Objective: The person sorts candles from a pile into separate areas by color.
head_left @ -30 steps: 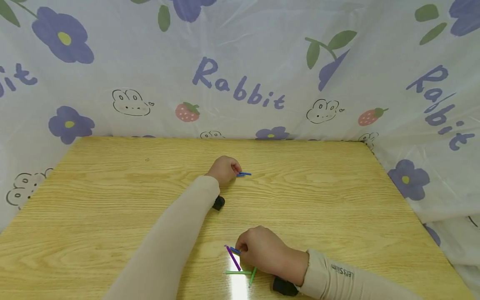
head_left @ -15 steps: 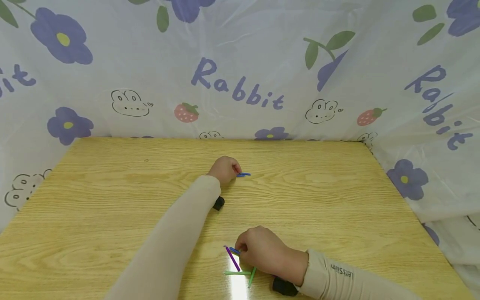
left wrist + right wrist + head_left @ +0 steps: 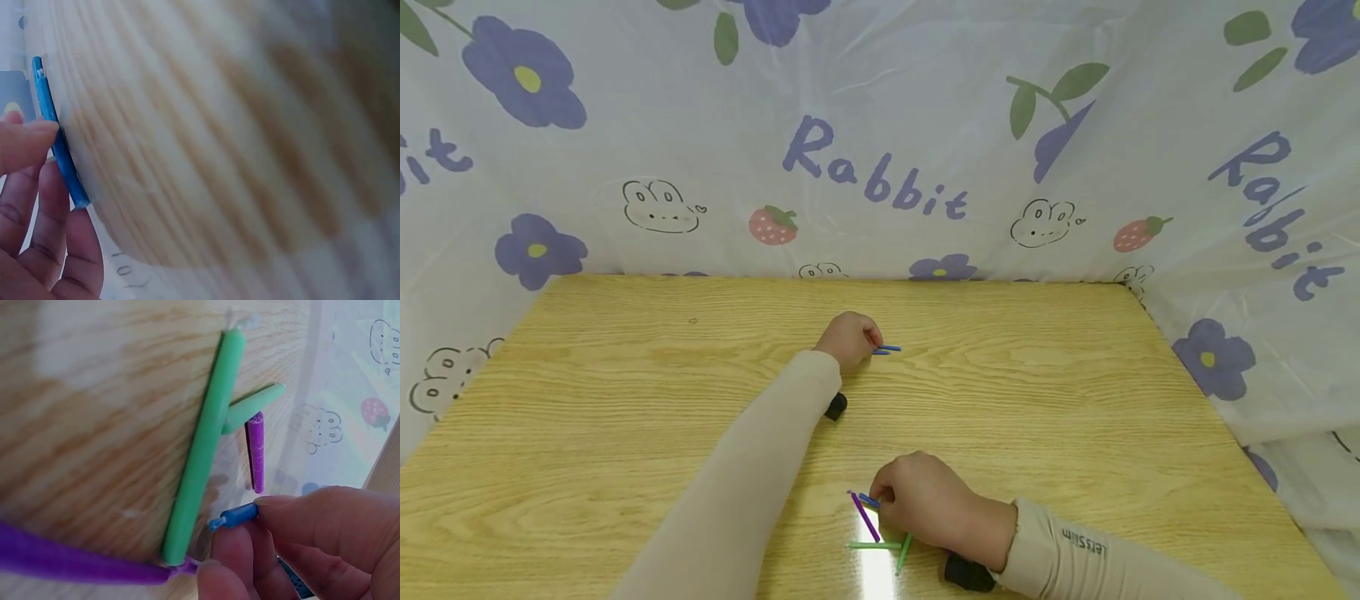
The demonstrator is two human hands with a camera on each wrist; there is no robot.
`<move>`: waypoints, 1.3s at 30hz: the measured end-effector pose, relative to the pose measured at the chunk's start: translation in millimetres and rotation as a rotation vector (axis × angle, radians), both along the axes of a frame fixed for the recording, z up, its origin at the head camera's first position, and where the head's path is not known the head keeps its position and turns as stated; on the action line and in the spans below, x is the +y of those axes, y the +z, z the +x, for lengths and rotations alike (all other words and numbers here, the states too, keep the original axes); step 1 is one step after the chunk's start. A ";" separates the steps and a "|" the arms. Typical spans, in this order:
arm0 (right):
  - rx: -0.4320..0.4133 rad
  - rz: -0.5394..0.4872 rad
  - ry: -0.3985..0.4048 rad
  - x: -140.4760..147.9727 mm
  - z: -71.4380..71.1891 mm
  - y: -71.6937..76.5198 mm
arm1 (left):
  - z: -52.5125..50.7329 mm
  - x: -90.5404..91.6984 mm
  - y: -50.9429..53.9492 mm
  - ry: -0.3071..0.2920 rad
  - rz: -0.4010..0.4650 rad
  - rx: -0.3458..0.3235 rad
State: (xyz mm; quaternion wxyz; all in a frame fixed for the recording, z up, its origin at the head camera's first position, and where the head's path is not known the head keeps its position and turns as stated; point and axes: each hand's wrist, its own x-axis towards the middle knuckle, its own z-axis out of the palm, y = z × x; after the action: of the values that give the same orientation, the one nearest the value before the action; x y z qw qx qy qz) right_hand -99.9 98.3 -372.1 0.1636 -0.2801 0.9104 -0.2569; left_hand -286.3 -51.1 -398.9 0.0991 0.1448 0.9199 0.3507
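Observation:
Thumb and fingers of the left hand (image 3: 850, 340) pinch a blue candle-like stick (image 3: 57, 140) far back on the table; in the head view two blue sticks (image 3: 889, 347) show beside its fingertips. Nearer the front, the right hand (image 3: 925, 500) pinches another blue stick (image 3: 239, 515), whose wick end sticks out. Close to it lie a purple stick (image 3: 865, 517) and two green ones, one sideways (image 3: 874, 546) and one slanted (image 3: 905, 554). The right wrist view shows a long green stick (image 3: 203, 450), a shorter-looking green one (image 3: 256, 407) and two purple ones (image 3: 257, 453).
The wood-grain table (image 3: 1037, 417) meets a patterned white sheet (image 3: 880, 100) at its back edge and right side. Black wrist devices sit under the left wrist (image 3: 836, 407) and the right wrist (image 3: 968, 573). Light glares on the table near the green sticks.
Both hands keep nearly the same place and grip. The blue sticks at the left fingertips have shifted very slightly; the whole head view has moved a little.

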 end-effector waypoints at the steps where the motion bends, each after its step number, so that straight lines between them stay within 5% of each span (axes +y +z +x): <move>1: 0.000 -0.002 0.000 -0.1 0.0 0.0 | 0.5 -0.6 0.7 -0.002 0.004 -0.002; 17: -0.013 -0.019 -0.004 -0.5 3.2 -1.0 | 18.6 -13.8 25.1 -0.050 0.149 -0.080; 28: -0.071 -0.028 -0.021 3.2 2.7 0.9 | 55.4 -27.2 43.5 -0.058 0.173 -0.073; 39: -0.066 -0.039 -0.026 5.8 4.0 -0.2 | 99.8 -44.5 40.2 0.016 0.234 -0.035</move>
State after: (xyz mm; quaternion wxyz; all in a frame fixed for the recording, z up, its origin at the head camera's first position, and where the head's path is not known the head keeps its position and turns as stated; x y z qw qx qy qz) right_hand -95.9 104.1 -372.3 0.1847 -0.2627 0.9029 -0.2858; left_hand -186.5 -95.6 -358.7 0.0946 0.1419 0.8720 0.4588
